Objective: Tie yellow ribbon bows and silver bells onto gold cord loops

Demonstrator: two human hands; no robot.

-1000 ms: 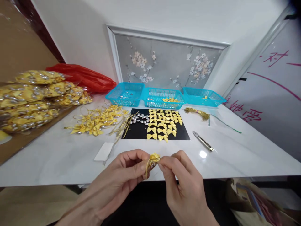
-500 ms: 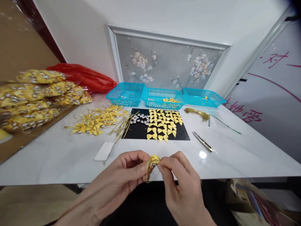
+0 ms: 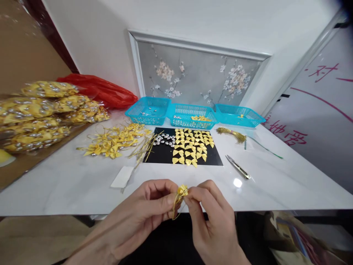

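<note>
Between my two hands, over the table's front edge, is a small yellow ribbon bow with a gold cord hanging from it in a loop. My left hand pinches it from the left, thumb against fingers. From the other side my right hand pinches its cord between thumb and forefinger. Fingertips cover part of the bow. Beyond the hands lies a black mat bearing rows of yellow ribbon bows and a cluster of silver beads.
Thread snips and a bundle of gold cords lie right. Left are loose gold cords, finished bows, white paper and bagged bows. Blue baskets line the back, beside a red bag.
The bow has turned slightly and sits a little lower, its front more visible. The cord loop hangs differently below it. Both hands keep their pinch.
</note>
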